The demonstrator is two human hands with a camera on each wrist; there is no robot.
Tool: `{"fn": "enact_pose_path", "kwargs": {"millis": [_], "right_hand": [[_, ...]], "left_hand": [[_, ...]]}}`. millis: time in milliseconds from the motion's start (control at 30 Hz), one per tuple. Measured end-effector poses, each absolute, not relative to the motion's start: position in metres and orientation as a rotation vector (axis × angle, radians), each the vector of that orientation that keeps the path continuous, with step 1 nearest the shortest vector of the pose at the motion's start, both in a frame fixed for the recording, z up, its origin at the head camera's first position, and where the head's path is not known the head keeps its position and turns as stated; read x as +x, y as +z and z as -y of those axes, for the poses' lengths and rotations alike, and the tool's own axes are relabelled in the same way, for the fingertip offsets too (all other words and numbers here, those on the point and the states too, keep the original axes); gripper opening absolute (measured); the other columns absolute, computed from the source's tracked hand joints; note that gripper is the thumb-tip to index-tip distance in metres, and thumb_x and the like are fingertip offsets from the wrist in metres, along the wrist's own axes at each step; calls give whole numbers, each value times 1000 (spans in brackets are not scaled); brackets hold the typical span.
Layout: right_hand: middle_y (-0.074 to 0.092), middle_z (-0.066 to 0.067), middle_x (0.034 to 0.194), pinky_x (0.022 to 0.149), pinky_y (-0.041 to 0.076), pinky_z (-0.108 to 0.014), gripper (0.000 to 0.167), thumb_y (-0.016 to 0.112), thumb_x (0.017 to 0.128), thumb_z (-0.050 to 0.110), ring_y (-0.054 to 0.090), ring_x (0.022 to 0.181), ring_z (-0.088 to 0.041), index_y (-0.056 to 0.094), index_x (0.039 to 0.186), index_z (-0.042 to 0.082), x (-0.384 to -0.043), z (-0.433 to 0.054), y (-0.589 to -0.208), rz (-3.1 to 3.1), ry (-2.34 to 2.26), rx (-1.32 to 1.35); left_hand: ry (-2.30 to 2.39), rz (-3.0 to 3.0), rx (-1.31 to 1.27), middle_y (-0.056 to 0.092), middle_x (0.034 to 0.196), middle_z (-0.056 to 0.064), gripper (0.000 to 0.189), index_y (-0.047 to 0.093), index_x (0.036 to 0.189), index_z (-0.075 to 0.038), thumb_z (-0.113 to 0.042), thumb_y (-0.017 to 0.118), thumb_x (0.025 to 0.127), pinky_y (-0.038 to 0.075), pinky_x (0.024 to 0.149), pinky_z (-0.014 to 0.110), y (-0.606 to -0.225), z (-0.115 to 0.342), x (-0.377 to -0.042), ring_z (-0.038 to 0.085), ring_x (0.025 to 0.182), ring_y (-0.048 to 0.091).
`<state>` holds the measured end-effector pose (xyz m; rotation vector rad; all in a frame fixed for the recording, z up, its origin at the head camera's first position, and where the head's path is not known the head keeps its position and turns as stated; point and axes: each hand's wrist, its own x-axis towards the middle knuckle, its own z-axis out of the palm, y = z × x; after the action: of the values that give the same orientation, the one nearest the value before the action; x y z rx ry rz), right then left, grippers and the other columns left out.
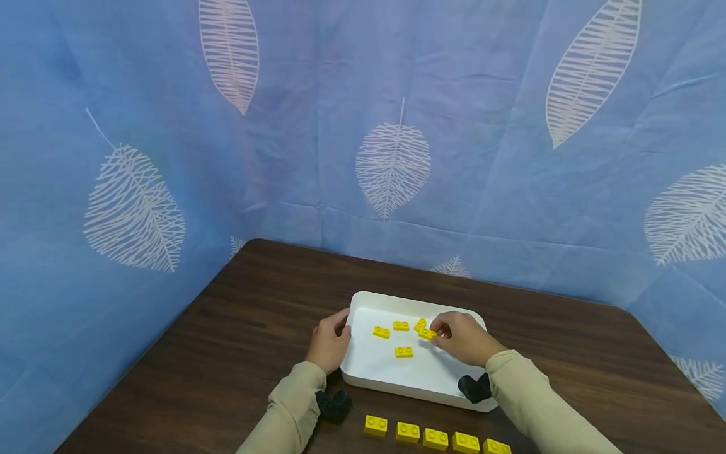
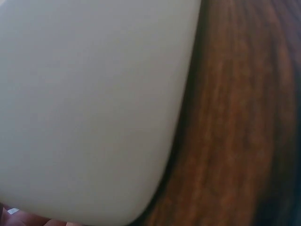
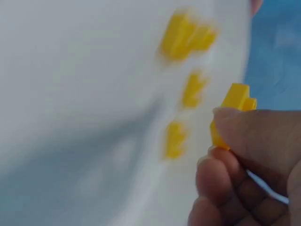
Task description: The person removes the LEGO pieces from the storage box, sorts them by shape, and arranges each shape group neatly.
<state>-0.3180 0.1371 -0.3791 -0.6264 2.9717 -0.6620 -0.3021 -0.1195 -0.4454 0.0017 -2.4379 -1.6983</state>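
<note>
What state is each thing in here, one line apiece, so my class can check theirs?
White tray: open side up, on the table.
Held yellow brick: pinched in the right hand.
Other tray bricks: loose, inside the tray.
Front-row bricks: on the table, separate, studs up.
Left hand: touching the tray's left edge.
Curtain: hanging, creased.

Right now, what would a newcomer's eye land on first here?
Likely the yellow two-stud bricks in the white tray, where the right hand pinches one. Five more form a row on the dark wooden table, nearer the camera. Behind hangs blue leaf-print fabric.
</note>
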Motion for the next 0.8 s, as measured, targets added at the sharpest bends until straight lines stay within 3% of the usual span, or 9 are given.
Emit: {"fn": "enact_pose_path", "kwargs": {"millis": [200,433,633,800], "right_hand": [[60,7,86,58,46,-20,11,70,83,11,50,70,0,66,93,13,-261,-124,-353,-2951,-728,-950],[56,16,85,60,47,-15,10,70,84,18,47,70,5,66,93,16,-200,-99,-369,-2719,-709,-1108],[55,16,79,60,44,-9,18,66,87,30,45,68,10,70,91,13,-181,-77,-404,-2613,-545,-1244],[53,15,71,54,35,0,15,66,87,27,41,63,14,70,82,14,-180,-71,-426,-2668,-488,-1549]], "left_hand": [[-1711,2434,-26,57,129,20,40,51,133,1,-5,52,94,49,93,45,-445,119,-303,30,114,58],[-1722,2427,-28,56,129,20,40,51,134,1,-5,51,94,49,93,45,-444,120,-305,30,114,58],[-1731,2438,6,56,130,18,40,51,134,-1,-6,52,95,49,93,45,-445,119,-302,29,114,57],[-1734,2436,15,57,129,18,40,51,134,-2,-6,52,94,49,93,45,-446,121,-301,29,114,58]]}}
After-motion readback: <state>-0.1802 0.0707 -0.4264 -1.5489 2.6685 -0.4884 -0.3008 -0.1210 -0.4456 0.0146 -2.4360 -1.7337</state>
